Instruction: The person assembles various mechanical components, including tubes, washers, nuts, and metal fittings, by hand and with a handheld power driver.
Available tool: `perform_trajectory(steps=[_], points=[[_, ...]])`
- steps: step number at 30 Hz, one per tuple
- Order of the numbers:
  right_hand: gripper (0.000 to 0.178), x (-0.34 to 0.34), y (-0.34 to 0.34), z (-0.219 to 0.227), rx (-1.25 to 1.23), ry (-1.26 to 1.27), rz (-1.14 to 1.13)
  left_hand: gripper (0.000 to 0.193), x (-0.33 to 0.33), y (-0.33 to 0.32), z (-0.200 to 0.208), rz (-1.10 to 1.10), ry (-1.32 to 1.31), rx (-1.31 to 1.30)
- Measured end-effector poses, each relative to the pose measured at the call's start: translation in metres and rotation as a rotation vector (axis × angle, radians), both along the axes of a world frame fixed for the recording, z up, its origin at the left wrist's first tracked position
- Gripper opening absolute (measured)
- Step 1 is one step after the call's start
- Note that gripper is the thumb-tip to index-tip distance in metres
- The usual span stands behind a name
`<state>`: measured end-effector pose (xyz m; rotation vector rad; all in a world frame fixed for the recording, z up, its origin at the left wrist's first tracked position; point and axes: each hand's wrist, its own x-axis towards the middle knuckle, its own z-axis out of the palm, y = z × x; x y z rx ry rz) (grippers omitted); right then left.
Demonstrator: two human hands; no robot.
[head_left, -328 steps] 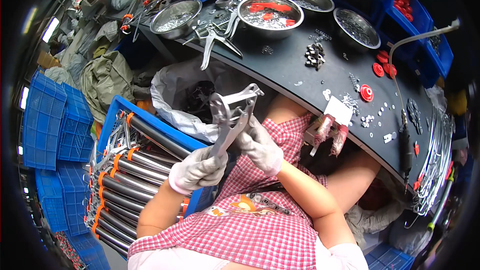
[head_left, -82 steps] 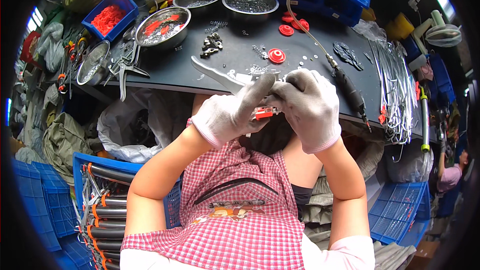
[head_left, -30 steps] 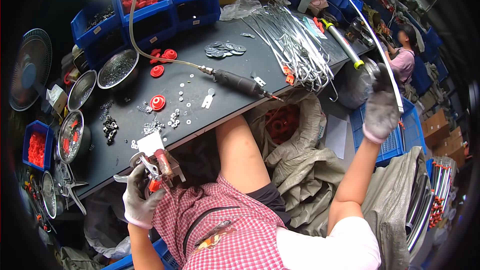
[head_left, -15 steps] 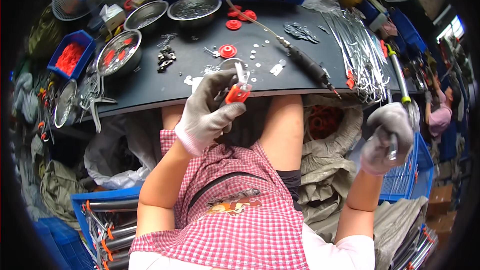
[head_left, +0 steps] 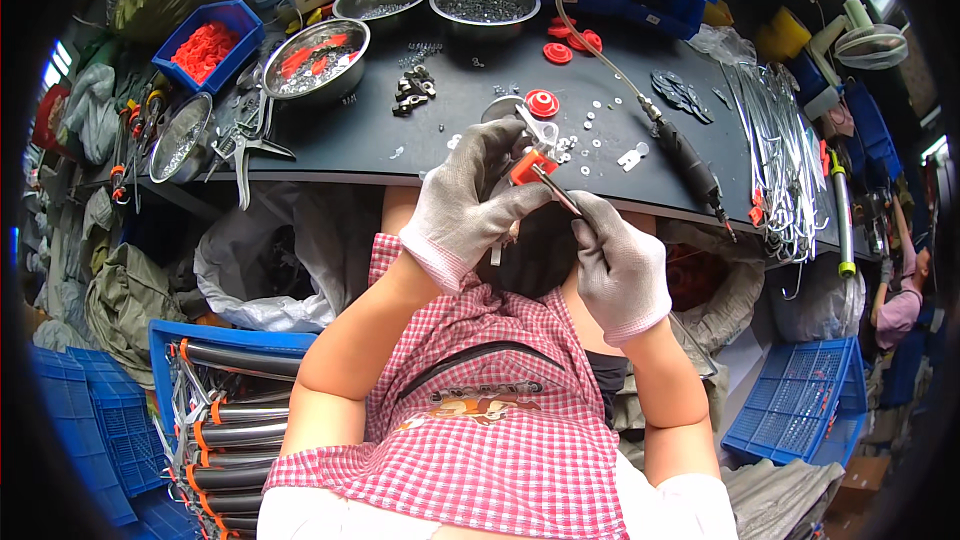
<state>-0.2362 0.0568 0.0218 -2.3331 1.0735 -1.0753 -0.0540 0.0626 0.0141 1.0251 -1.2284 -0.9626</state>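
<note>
My left hand (head_left: 462, 202), in a grey-and-white glove, is closed around a small orange-red plastic part (head_left: 532, 168). A whitish, shiny piece (head_left: 540, 130) sticks up from the top of it. My right hand (head_left: 625, 268), gloved the same way, pinches a thin metal rod (head_left: 560, 192) between thumb and fingers. The rod's tip meets the face of the orange-red part; whether it enters a hole there cannot be made out. Both hands are just in front of the dark bench's (head_left: 360, 145) near edge, above my lap.
Steel bowls of small parts (head_left: 485, 8) and a blue bin of red pieces (head_left: 207, 48) stand on the bench. A black power driver (head_left: 690, 162) and long bent metal rods (head_left: 775, 165) lie at right. Black tubes (head_left: 240, 430) fill a crate at lower left. Another person (head_left: 897, 305) is far right.
My right hand has come in from the far right to the left hand, bringing the rod's tip to the orange-red part. The left hand keeps its hold. The whole view has shifted.
</note>
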Motion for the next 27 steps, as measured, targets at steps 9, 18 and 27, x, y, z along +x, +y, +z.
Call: perform_trajectory(steps=[9,18,27], points=[[0.031,-0.002,0.000,-0.016,0.088,-0.009,-0.057,0.059,0.009,0.001,-0.005,0.095,-0.495,-0.184],[0.024,0.003,-0.023,-0.033,1.293,-0.438,0.266,0.056,0.004,0.004,-0.027,0.070,-0.907,-0.285],[0.050,0.001,0.006,-0.051,1.165,-0.677,0.295,0.054,0.009,0.009,-0.043,0.034,-0.715,-0.366]])
